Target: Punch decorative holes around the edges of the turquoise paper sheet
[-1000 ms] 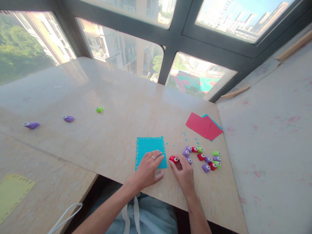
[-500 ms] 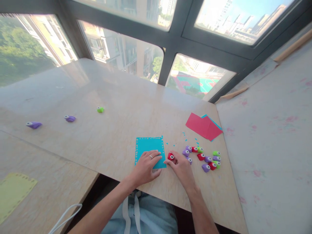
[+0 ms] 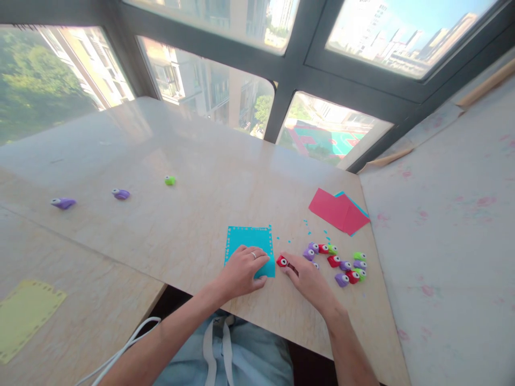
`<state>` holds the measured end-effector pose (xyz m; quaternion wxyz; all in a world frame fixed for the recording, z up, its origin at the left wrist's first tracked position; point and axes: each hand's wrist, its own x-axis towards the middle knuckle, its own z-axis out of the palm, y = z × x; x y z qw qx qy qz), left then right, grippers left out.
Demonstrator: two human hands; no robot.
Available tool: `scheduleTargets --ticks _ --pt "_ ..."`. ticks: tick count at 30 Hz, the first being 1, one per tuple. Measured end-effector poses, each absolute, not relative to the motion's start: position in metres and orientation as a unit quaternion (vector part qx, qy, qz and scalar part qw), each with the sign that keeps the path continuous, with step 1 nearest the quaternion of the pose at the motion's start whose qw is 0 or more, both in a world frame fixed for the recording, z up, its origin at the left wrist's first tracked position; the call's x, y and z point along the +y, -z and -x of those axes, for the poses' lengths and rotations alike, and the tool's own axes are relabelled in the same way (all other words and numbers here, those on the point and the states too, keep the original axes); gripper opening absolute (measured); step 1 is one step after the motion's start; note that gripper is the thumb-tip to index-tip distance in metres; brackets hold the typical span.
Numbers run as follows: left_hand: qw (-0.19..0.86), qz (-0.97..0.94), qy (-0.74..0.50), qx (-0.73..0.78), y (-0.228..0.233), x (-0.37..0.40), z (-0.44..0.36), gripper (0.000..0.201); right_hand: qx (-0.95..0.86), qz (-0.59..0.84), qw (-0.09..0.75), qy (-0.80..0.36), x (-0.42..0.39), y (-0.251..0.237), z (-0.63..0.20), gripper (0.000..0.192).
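Red paper punch [image 3: 282,261]: lower centre of frame, pinched in right hand [image 3: 309,279] fingers, touching right edge of teal card [image 3: 249,244]; left hand [image 3: 241,271] flat, pinning card on counter [image 3: 193,214].

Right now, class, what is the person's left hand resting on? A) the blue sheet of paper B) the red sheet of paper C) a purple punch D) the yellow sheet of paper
A: the left hand lies flat on the blue sheet of paper, while the right hand holds a small red punch at its edge.
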<state>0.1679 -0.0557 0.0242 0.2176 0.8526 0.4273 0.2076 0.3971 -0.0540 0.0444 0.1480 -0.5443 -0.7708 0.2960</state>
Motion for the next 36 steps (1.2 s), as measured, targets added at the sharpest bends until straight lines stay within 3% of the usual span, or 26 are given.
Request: scheduleTargets --ticks 5,11,17,20,24,31,36 --pt "0.207 -0.853 -0.208 0.432 -0.024 -0.057 -0.170 0.036 -0.773 0.575 0.129 -0.235 -0.052 -0.044 -0.391 0.018" --pt "0.166 -0.851 -0.241 0.436 -0.015 -0.061 -0.168 0.033 -0.785 0.576 0.126 -0.190 -0.054 -0.040 -0.391 0.017" --pt "0.103 -0.876 -0.200 0.427 -0.010 -0.063 -0.161 0.052 -0.811 0.549 0.137 -0.150 -0.052 -0.041 -0.386 0.021" --pt "0.097 -0.889 -0.177 0.411 -0.014 -0.062 -0.158 0.054 -0.809 0.543 0.148 -0.170 -0.049 -0.042 -0.385 0.019" --pt "0.099 -0.898 -0.164 0.395 -0.019 -0.062 -0.159 0.040 -0.788 0.547 0.161 -0.231 -0.048 -0.041 -0.386 0.022" --pt "0.091 -0.884 -0.238 0.391 -0.014 -0.071 -0.166 0.030 -0.746 0.565 0.158 -0.314 -0.044 -0.041 -0.386 0.023" --pt "0.031 -0.882 -0.270 0.385 -0.009 -0.072 -0.168 0.024 -0.726 0.574 0.154 -0.348 -0.040 -0.047 -0.384 0.022"
